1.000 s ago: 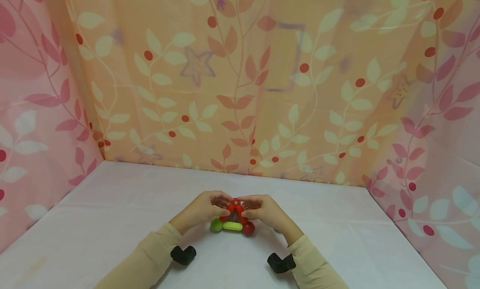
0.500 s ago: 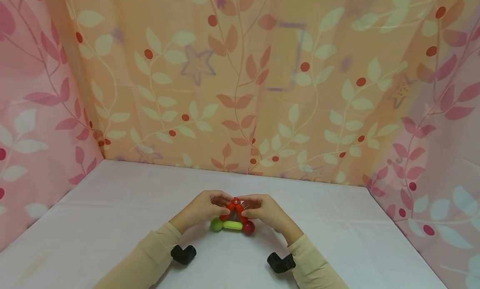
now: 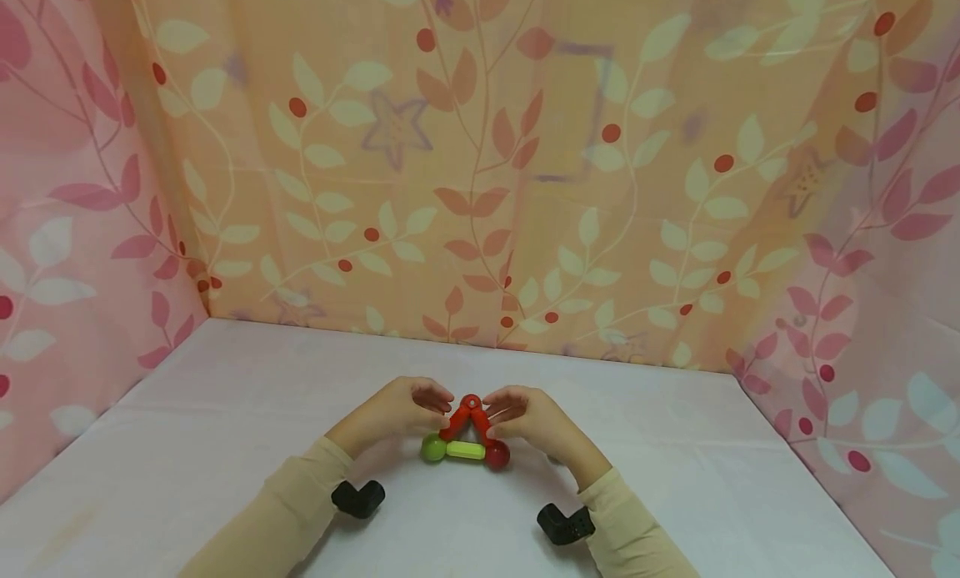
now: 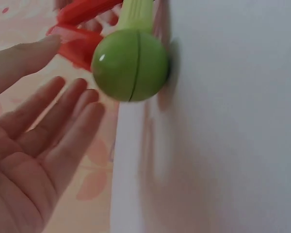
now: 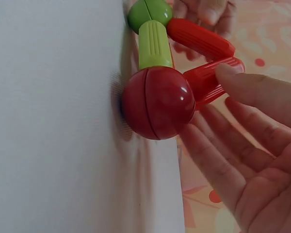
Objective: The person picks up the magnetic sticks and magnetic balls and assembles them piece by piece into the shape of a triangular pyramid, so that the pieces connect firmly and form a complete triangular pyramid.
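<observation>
A triangle of toy building rods and balls stands on the white table. A yellow-green rod [image 3: 466, 450] joins a green ball [image 4: 130, 65] and a dark red ball [image 5: 158, 103] along its base. Two red rods [image 5: 202, 41] lean together above it, meeting at a small red ringed piece [image 3: 471, 403]. On the left, my left hand [image 3: 407, 407] is beside the triangle with loosely extended fingers, its thumb near a red rod. My right hand [image 3: 531, 415] is at the other side, relaxed fingers spread, thumb tip against or just over the right red rod.
A white cloth covers the table [image 3: 270, 378]. Floral curtains [image 3: 480, 161] enclose it at the back and both sides. Black wrist-worn pieces [image 3: 566, 525] stick out from both sleeves. A small greyish thing partly shows behind my right wrist.
My left hand has drawn away to the left from the red rods. My right hand's fingers have loosened and moved slightly right. The triangle stays standing in place.
</observation>
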Motion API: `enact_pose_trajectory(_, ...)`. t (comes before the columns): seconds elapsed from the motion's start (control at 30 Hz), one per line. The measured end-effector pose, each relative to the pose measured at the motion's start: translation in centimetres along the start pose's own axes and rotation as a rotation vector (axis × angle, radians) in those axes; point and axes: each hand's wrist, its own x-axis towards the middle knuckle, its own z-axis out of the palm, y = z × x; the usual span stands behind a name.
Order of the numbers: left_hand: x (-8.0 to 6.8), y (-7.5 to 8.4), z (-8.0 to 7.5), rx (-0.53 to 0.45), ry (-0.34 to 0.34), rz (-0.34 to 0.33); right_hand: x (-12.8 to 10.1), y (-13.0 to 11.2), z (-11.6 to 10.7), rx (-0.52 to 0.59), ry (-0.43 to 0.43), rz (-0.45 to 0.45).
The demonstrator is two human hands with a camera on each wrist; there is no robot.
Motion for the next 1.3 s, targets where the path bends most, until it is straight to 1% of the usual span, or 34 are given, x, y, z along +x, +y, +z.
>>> enact_pose_trajectory(0.03,-0.1,-0.1,-0.3,-0.003,-0.014,-0.011,0.0,0.0,-0.1,-0.01,0.005,0.007)
enact_pose_trajectory(0.1,-0.3,-0.4,-0.7,-0.019,-0.046,-0.058,-0.1,0.0,-0.2,-0.036,0.009,0.04)
enact_pose_trajectory(0.2,-0.6,-0.8,-1.0,-0.043,-0.083,-0.128,-0.2,0.0,-0.2,-0.071,0.013,0.12)
enact_pose_trajectory(0.27,-0.6,-0.9,-1.1,-0.055,-0.1,-0.164,-0.3,0.1,-0.3,-0.073,-0.001,0.172)
enact_pose_trajectory(0.33,-0.7,-1.0,-1.2,-0.047,-0.117,-0.177,-0.3,0.2,-0.3,-0.066,-0.02,0.207)
enact_pose_trajectory(0.43,-0.7,-1.0,-1.2,-0.051,-0.127,-0.194,-0.3,0.3,-0.4,-0.052,-0.046,0.22)
enact_pose_trajectory(0.6,-0.8,-1.0,-1.0,-0.071,-0.12,-0.196,-0.5,0.3,-0.6,-0.058,-0.041,0.209)
enact_pose_trajectory(0.77,-0.6,-1.2,-0.8,-0.084,-0.102,-0.166,-0.5,0.2,-0.7,-0.097,-0.009,0.204)
enact_pose_trajectory(0.9,-0.2,-1.5,-0.7,-0.098,-0.086,-0.158,-0.4,0.3,-0.7,-0.123,0.018,0.201)
enact_pose_trajectory(1.03,0.0,-1.7,-0.7,-0.13,-0.088,-0.145,-0.2,0.4,-1.0,-0.137,0.028,0.201)
enact_pose_trajectory(1.1,-0.1,-1.7,-0.6,-0.138,-0.091,-0.139,-0.3,0.3,-1.5,-0.156,0.039,0.184)
enact_pose_trajectory(1.2,-0.1,-1.7,-0.5,-0.144,-0.092,-0.133,-0.6,0.0,-2.7,-0.163,0.081,0.159)
enact_pose_trajectory(1.3,-0.1,-1.8,-0.3,-0.15,-0.104,-0.117,-1.3,-0.1,-4.3,-0.134,0.127,0.145)
